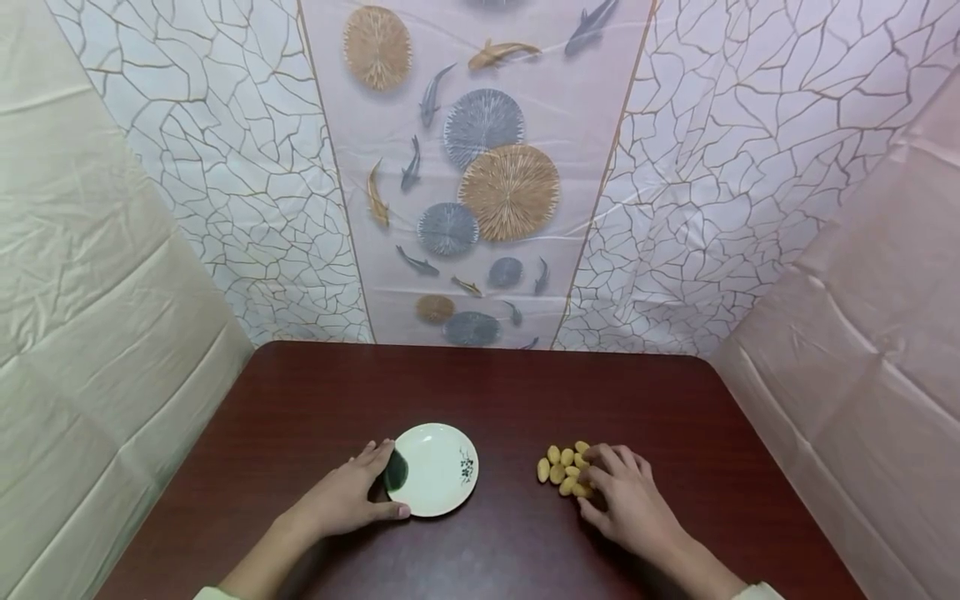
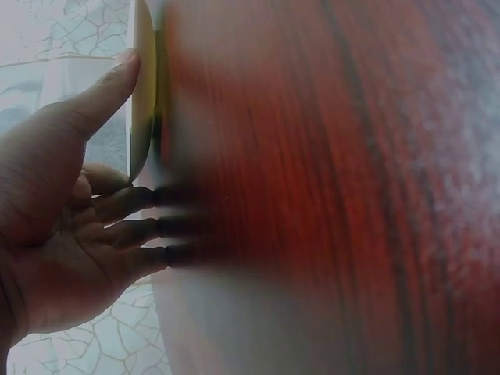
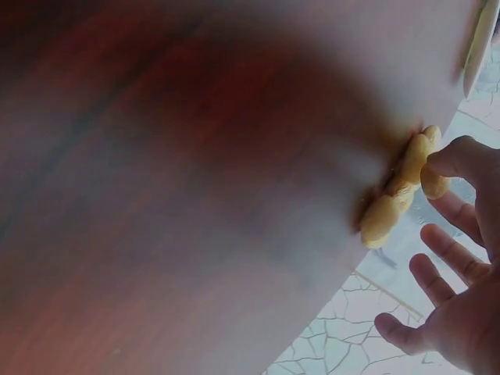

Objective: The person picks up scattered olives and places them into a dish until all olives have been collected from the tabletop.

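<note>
A white round plate (image 1: 433, 471) with a dark floral print and a dark green patch at its left side lies on the table. My left hand (image 1: 348, 496) rests at its left edge, thumb and fingers spread along the rim. The left wrist view shows the plate (image 2: 144, 94) edge-on beside the thumb. To the right lies a cluster of small yellow oval pieces (image 1: 557, 473), fruit-like, exact kind unclear. My right hand (image 1: 624, 498) reaches over its right side. In the right wrist view, thumb and index finger pinch one yellow oval piece (image 3: 434, 184); the other fingers are spread.
The dark red-brown wooden table (image 1: 495, 392) carries the plate and the yellow pieces. Behind it hangs a patterned cloth (image 1: 480, 167) with fish and round leaves. Plain pale cloth walls (image 1: 90, 317) flank both sides.
</note>
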A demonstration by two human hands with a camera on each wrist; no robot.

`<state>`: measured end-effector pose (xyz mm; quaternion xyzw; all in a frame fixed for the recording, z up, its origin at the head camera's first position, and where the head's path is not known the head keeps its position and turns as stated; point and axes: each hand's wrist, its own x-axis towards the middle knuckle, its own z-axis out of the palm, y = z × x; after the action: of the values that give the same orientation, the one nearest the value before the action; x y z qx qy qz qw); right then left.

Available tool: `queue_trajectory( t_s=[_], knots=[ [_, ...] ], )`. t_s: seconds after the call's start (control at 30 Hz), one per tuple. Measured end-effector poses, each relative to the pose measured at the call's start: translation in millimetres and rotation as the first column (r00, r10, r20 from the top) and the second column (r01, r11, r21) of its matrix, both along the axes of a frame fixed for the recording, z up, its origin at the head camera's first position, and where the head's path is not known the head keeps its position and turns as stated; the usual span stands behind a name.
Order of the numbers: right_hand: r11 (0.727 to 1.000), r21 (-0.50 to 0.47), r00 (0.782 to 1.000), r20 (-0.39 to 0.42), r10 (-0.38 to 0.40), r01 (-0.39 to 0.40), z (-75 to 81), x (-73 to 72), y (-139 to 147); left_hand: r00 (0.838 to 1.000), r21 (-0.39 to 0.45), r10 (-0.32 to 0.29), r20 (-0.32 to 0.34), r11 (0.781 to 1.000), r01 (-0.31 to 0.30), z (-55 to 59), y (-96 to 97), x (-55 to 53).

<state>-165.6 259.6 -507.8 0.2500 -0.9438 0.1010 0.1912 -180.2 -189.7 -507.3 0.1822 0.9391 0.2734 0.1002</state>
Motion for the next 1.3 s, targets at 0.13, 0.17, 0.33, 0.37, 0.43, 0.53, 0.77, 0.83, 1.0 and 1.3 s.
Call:
queue_trajectory(
  t_s=[0.13,0.17,0.33,0.37,0.43,0.53,0.77,0.83,1.0,1.3],
  knots=[
    [0.999,-0.025,1.0,-0.014,0.025,-0.026,2.7,-3.0,-6.4,1.0,0.007,-0.001,0.0,1.0,0.001,-0.3,1.5,-1.7],
    [0.999,-0.027,0.999,-0.015,0.031,-0.032,3.4,-3.8,-8.3,1.0,0.007,-0.001,0.0,1.0,0.001,-0.2,1.7,-2.0],
    [0.996,-0.05,0.997,-0.021,0.07,-0.07,8.5,-8.2,-19.3,1.0,0.003,-0.009,-0.005,1.0,0.009,2.0,2.1,-3.4],
    [0.996,-0.051,0.997,-0.024,0.075,-0.076,9.7,-9.3,-21.8,1.0,0.0,-0.011,-0.008,1.0,0.011,2.4,1.7,-3.6],
    [0.994,-0.053,0.996,-0.027,0.089,-0.09,11.6,-11.5,-27.4,1.0,-0.005,-0.011,-0.01,1.0,0.011,2.9,0.7,-3.6],
    [0.993,-0.051,0.994,-0.031,0.109,-0.111,13.9,-14.7,-36.7,1.0,-0.008,-0.008,-0.011,1.0,0.008,2.6,-1.5,-3.3],
    [0.985,-0.061,0.985,-0.061,0.161,-0.164,19.7,-21.3,-57.9,1.0,-0.007,0.0,-0.006,1.0,0.0,3.3,-2.5,-2.1],
    [0.983,-0.065,0.984,-0.051,0.17,-0.173,21.2,-22.4,-63.5,1.0,-0.01,0.001,-0.004,1.0,-0.001,3.8,-2.1,-2.2],
    [0.98,-0.064,0.982,-0.005,0.191,-0.19,22.9,-24.6,-75.5,1.0,-0.011,0.005,0.001,1.0,-0.005,4.7,-1.6,-1.7],
    [0.972,-0.034,0.973,0.013,0.231,-0.231,21.4,-26.2,-90.7,1.0,-0.005,0.0,0.005,1.0,0.0,1.3,-0.8,-0.9]
  ],
)
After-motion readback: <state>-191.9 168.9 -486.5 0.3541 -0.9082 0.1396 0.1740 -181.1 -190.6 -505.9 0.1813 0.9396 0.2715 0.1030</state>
